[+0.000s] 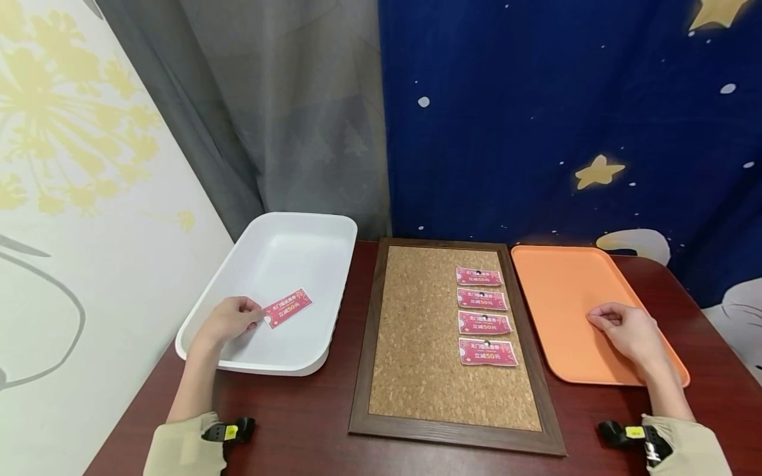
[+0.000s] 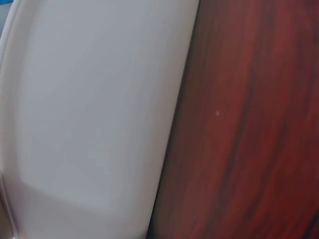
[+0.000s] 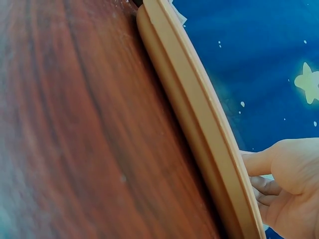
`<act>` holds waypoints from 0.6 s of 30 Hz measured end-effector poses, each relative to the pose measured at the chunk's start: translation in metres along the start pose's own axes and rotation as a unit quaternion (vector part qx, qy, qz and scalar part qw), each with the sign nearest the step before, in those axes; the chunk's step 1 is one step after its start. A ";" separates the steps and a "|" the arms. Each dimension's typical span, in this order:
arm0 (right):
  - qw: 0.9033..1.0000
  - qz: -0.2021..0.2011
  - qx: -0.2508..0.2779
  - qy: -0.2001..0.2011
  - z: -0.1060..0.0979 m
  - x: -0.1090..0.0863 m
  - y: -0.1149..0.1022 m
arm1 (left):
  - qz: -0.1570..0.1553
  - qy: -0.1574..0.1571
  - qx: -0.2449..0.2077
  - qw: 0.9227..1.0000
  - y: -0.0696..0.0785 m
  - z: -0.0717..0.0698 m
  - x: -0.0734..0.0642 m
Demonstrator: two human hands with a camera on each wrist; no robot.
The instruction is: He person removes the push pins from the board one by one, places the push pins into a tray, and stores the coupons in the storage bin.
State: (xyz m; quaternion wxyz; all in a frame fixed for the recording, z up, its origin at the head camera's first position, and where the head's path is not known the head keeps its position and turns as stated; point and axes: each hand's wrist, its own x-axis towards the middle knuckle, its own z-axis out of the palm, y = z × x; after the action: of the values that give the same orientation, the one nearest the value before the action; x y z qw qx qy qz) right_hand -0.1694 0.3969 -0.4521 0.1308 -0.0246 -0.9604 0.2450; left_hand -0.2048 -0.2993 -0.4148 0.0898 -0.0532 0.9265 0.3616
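At the left, my left hand point(image 1: 233, 318) pinches the end of a pink paper coupon point(image 1: 288, 308) with white and yellow print, over the white tray point(image 1: 340, 291). My right hand point(image 1: 626, 329) is over the orange tray point(image 1: 565, 297), thumb and fingertips brought together near its surface; I cannot tell whether something small is between them. In the right wrist view, the right hand point(image 3: 294, 184) shows beyond the tray's rim, its fingertips partly hidden. Between the trays lies a framed cork board point(image 1: 423, 330). Several matching coupons point(image 1: 485, 323) hang in a column on its right side, each with a dark pin at its top.
The dark red wooden table point(image 1: 297, 423) carries both trays and the board. A patterned white wall point(image 1: 89, 264) stands close on the left. Behind the table hang a grey curtain point(image 1: 315, 132) and a blue one with stars point(image 1: 506, 145).
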 end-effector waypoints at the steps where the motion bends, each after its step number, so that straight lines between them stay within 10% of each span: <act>1: 1.000 -0.001 0.001 0.000 0.000 0.000 0.000 | 0.001 0.001 0.000 1.000 0.000 0.000 0.000; 18: 0.999 0.022 0.046 0.008 -0.008 -0.001 -0.005 | 0.034 0.057 0.006 0.998 0.007 -0.002 -0.003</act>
State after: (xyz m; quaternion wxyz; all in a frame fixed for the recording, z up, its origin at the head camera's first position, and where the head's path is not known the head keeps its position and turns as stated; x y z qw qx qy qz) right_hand -0.1658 0.3963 -0.4428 0.1338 -0.0415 -0.9463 0.2915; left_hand -0.2036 -0.2957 -0.4082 0.0245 -0.0414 0.9334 0.3556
